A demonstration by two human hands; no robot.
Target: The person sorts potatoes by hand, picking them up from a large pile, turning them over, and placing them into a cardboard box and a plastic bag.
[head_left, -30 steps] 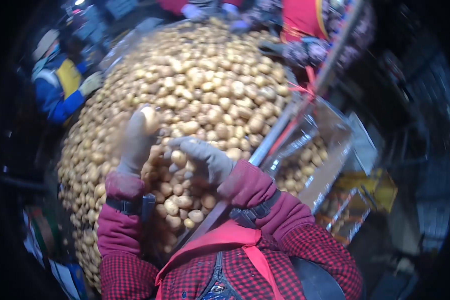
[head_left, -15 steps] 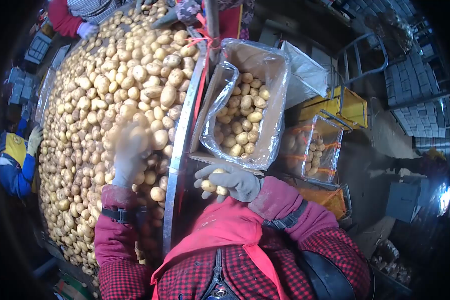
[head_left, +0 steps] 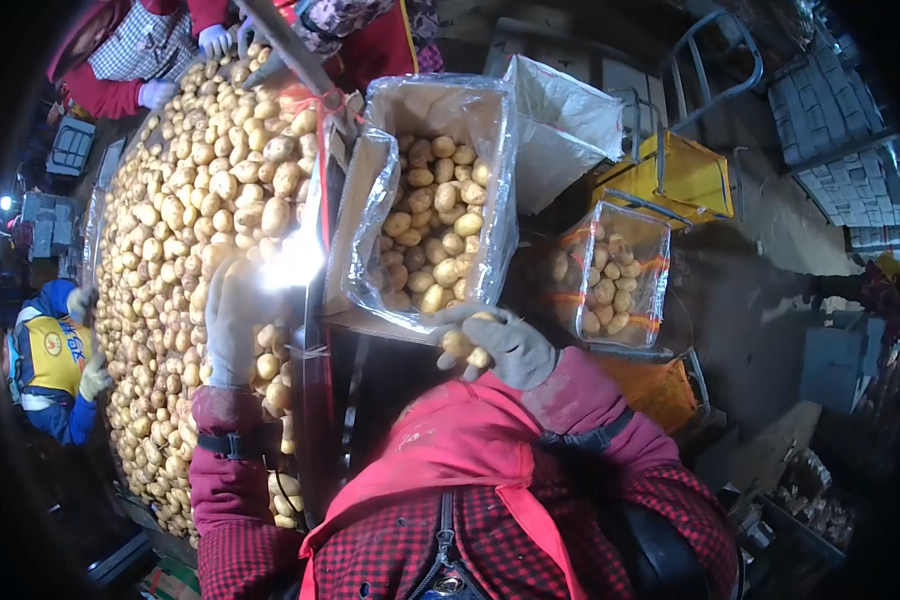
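A broad heap of potatoes (head_left: 180,330) covers the sorting table on my left. My left hand (head_left: 232,325), in a grey glove, reaches over the heap near the table's metal edge. It is smeared by motion, so its fingers and anything in them cannot be made out. My right hand (head_left: 515,348), gloved too, is curled palm-up around a few small potatoes (head_left: 467,346). It is just below the near end of a cardboard box (head_left: 355,205) lined with clear plastic, which holds many potatoes (head_left: 435,225).
Beyond the box stand a white sack (head_left: 560,130), a yellow crate (head_left: 695,180) and a plastic-lined basket of potatoes (head_left: 610,285). An orange bag (head_left: 655,395) lies lower down. Co-workers stand around the table, one in a yellow and blue top (head_left: 55,350). A hand truck (head_left: 710,70) is further back.
The view has shifted, so the box appears further left. My left hand has moved slightly across the heap. My right hand still holds small potatoes and appears nearer the box's corner. A bright glare shows on the table edge.
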